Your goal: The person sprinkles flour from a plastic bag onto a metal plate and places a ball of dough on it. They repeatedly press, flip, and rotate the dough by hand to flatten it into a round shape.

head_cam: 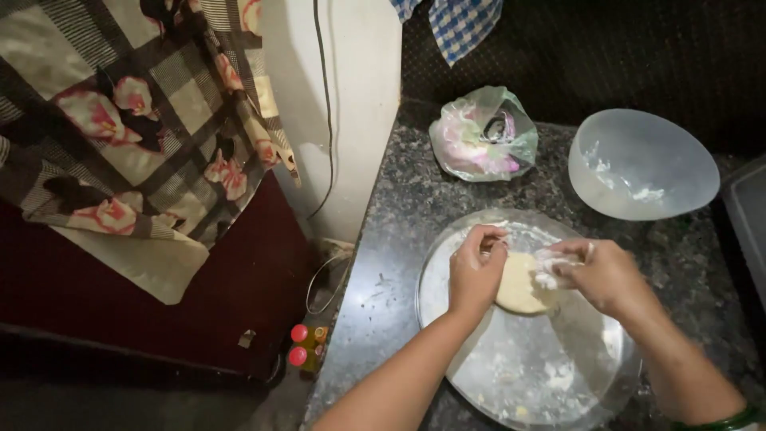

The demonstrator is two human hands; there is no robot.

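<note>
Shaping stage: left hand [476, 274] and right hand [600, 275] pinch a pale dough disc [519, 286] above the floured steel plate [511, 375] near the worktop's front edge; next, apparently, even turning and flattening.

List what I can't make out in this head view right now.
- Dough: its edges are covered by the left hand and right hand.
- Plastic bag: contents blurred by the film.
- Dark tray: cut off by the right edge.
- Steel plate: near rim cut off by the bottom edge.
</note>
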